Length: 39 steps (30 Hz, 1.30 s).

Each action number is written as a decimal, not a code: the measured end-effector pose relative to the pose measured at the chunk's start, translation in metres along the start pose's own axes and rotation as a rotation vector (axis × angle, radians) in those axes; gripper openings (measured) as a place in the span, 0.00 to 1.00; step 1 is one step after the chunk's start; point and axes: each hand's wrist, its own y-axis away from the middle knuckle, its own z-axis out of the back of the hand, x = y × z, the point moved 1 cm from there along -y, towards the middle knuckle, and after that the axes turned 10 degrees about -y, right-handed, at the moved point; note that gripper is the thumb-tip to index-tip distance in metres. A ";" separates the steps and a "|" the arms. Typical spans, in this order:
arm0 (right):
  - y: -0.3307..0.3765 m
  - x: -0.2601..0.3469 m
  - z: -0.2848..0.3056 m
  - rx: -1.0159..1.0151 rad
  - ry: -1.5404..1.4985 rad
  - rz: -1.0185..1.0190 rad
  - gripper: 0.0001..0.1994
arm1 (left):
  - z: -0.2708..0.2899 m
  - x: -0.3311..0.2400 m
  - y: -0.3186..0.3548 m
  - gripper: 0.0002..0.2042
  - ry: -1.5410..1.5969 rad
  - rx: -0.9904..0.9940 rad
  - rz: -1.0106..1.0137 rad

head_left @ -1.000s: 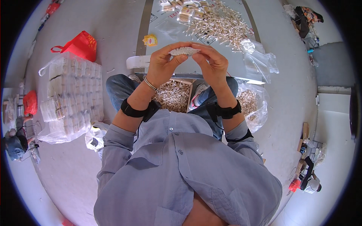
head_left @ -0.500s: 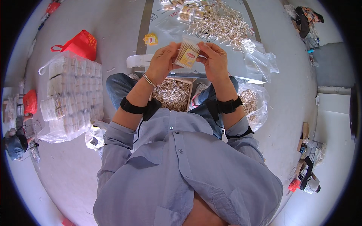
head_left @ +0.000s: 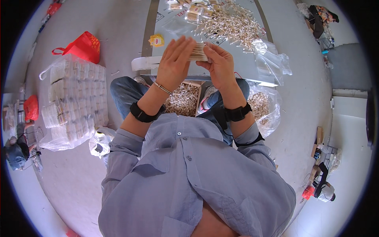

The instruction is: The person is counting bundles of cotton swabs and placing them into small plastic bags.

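Above the near edge of the table, my right hand [head_left: 221, 65] grips a small clear packet of cotton swabs [head_left: 197, 53] between thumb and fingers. The swabs lie sideways in it. My left hand [head_left: 174, 61] is flat, fingers stretched and slightly blurred, against the packet's left end; its palm side is hidden. Beyond, a heap of loose cotton swabs [head_left: 233, 25] covers the table [head_left: 173, 29], with several filled packets [head_left: 193, 12] at its left. A yellow stack of labels [head_left: 156, 40] lies left of my hands.
Between my legs stands a box of loose swabs [head_left: 181, 98]. A clear bag of swabs [head_left: 260, 106] sits to the right. Empty plastic bags [head_left: 272, 61] hang over the table's right corner. On the left floor are a large wrapped bundle of packets [head_left: 77, 98] and a red bag [head_left: 83, 47].
The packet has turned from upright, label showing, to sideways. My left hand has gone from gripping its left edge to stretched flat against it; the right still holds on.
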 end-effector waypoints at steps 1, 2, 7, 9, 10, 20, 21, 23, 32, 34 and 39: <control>-0.003 -0.001 0.004 -0.014 0.046 0.041 0.12 | 0.005 -0.005 -0.003 0.28 0.089 -0.014 0.130; -0.005 -0.001 0.008 -0.019 0.044 0.044 0.12 | 0.008 -0.008 -0.005 0.29 0.177 -0.027 0.260; -0.007 0.002 0.009 -0.011 0.004 0.109 0.11 | -0.005 0.005 0.010 0.28 1.335 0.043 0.873; -0.007 0.001 0.009 -0.003 0.006 0.113 0.11 | -0.003 0.006 0.006 0.24 1.662 0.152 1.037; -0.007 0.000 0.009 0.006 0.009 0.118 0.11 | -0.002 0.006 0.003 0.22 1.669 0.214 1.054; -0.009 -0.012 0.010 -0.007 0.035 0.101 0.11 | -0.016 0.012 0.016 0.18 1.459 0.255 0.927; -0.009 -0.013 0.010 -0.023 0.041 0.101 0.11 | -0.016 0.012 0.016 0.18 1.459 0.254 0.929; -0.010 -0.016 0.010 -0.041 0.049 0.098 0.11 | -0.018 0.011 0.015 0.22 1.387 0.154 0.861; -0.014 -0.031 0.002 -0.078 0.140 0.111 0.12 | -0.034 0.014 0.022 0.22 0.976 0.161 0.796; -0.016 -0.033 0.005 -0.088 0.147 0.080 0.12 | -0.035 0.012 0.024 0.22 1.043 0.127 0.819; -0.022 -0.034 0.004 -0.106 0.082 0.034 0.12 | -0.035 0.009 0.024 0.24 1.347 0.008 1.075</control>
